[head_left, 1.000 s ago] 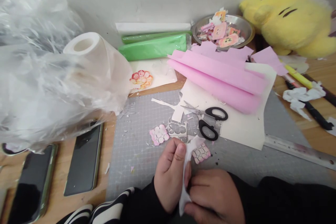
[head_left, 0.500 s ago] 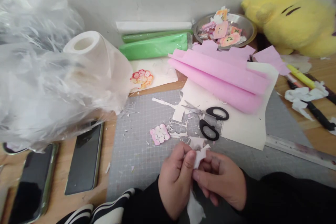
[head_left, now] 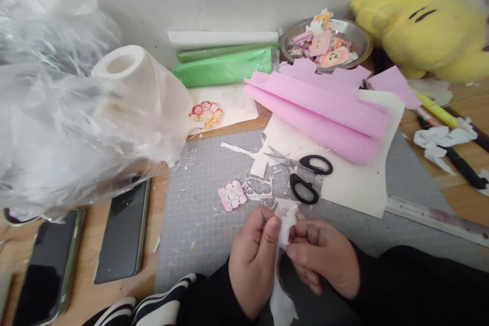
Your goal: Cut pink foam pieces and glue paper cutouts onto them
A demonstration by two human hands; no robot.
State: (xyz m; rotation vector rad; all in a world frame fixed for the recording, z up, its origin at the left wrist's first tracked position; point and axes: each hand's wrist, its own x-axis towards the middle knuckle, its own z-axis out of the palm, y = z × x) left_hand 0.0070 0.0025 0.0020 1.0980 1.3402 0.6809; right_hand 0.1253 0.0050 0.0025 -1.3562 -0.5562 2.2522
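Low in the middle of the view, my left hand (head_left: 252,260) is closed, its thumb pressing a torn strip of white tissue (head_left: 283,303) against the fingers. The strip hangs down below the hands. My right hand (head_left: 324,257) pinches at the strip's other side, thumb and forefinger close together; its fingertips are partly hidden. Just beyond the hands a pale paper scrap (head_left: 284,206) shows. Farther off lie black-handled scissors (head_left: 305,162), blades apart, and a small pink-edged flower cutout (head_left: 232,195) beside a cut paper frame (head_left: 260,193).
A grey cutting mat (head_left: 202,178) lies under the work. Pink paper (head_left: 317,112) rests on a cream sheet (head_left: 355,188), with a ruler (head_left: 435,221) at right. Left are a tissue roll (head_left: 153,91), plastic bag and phones (head_left: 124,234). Behind stand a metal bowl (head_left: 365,46) and yellow plush toys (head_left: 439,35).
The upper end of the tissue now stands up between my hands and shows more. My right hand has shifted slightly to the right, away from the left thumb.
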